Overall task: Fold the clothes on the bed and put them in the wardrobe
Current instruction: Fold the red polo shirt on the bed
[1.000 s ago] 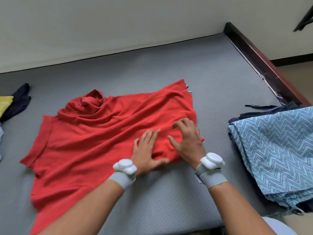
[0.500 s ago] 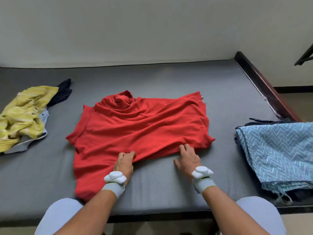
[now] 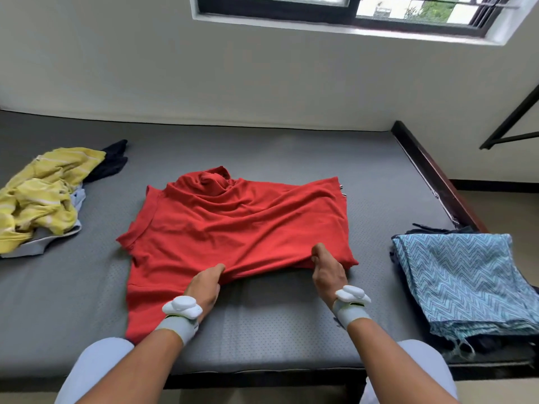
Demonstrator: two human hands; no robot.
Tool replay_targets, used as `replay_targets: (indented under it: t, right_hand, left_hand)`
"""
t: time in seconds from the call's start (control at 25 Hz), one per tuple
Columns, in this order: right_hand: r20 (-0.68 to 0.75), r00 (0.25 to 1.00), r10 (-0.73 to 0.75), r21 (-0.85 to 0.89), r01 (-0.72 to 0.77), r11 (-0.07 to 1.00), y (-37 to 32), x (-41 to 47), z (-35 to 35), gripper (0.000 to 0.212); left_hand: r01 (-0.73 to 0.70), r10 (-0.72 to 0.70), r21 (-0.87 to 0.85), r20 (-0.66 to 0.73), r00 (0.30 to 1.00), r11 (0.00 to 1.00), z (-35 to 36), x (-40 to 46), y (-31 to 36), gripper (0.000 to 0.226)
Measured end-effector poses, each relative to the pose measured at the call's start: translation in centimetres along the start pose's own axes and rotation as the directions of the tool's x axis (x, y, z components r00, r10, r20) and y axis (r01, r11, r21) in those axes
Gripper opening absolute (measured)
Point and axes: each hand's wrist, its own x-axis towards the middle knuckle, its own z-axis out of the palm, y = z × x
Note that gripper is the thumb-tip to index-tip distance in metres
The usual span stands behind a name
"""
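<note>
Nearest, the left hand (image 3: 205,287) and right hand (image 3: 328,271) each pinch the near folded edge of the red shirt (image 3: 233,228), thumbs on top (the other fingers are tucked under the cloth). The shirt lies mid-bed (image 3: 277,325). Right sits a folded blue zigzag cloth (image 3: 466,281); far left, a crumpled yellow garment (image 3: 40,196).

Bright daylight via window (image 3: 350,10); wide-angle edge warp

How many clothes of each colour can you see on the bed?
Red: 1, the red polo shirt
Yellow: 1, the crumpled yellow striped garment
Blue zigzag: 1, the folded blue zigzag cloth
Dark navy: 1, the dark navy garment
Pale grey-blue: 1, the pale grey-blue garment
Total: 5
</note>
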Motion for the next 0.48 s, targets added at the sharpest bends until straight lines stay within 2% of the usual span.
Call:
replay_targets:
  t: [0.04, 0.08, 0.12, 0.2, 0.32, 0.4, 0.48]
  right_hand:
    - [0.013, 0.998, -0.062, -0.066, 0.063, 0.996, -0.2, 0.0, -0.1, 0.016]
    - [0.068, 0.992, -0.105, -0.192, 0.116, 0.974, -0.3, 0.0, 0.0, 0.031]
    - [0.129, 0.987, -0.095, -0.319, 0.132, 0.939, -0.4, 0.1, 0.1, 0.042]
    - [0.124, 0.992, 0.023, -0.466, 0.037, 0.884, 0.1, 0.3, -0.1, 0.046]
    - [0.027, 0.981, 0.193, -0.528, -0.150, 0.836, 2.2, -0.3, -0.7, 0.044]
    - [-0.012, 0.975, 0.224, -0.539, -0.195, 0.820, 3.7, -1.1, -1.0, 0.041]
    - [-0.058, 0.976, 0.210, -0.570, -0.204, 0.796, 4.9, -1.2, -1.4, 0.034]
  left_hand:
    - [-0.012, 0.012, 0.023, 0.011, 1.000, 1.000, 0.0, 0.3, -0.4, 0.052]
    - [-0.024, 0.023, 0.057, 0.027, 0.999, 0.998, -0.2, 0.6, -0.8, 0.051]
    - [-0.035, 0.033, 0.083, 0.034, 0.999, 0.996, -0.5, 0.9, -1.4, 0.051]
    - [-0.043, 0.041, 0.087, 0.028, 0.999, 0.995, -1.2, 1.2, -2.4, 0.050]
    - [-0.069, 0.063, 0.105, 0.061, 0.996, 0.992, -1.4, 1.2, -3.1, 0.047]
    - [-0.108, 0.095, 0.125, 0.103, 0.990, 0.986, -1.1, 1.1, -3.0, 0.040]
    - [-0.140, 0.113, 0.146, 0.180, 0.977, 0.979, -0.1, 1.0, -2.6, 0.045]
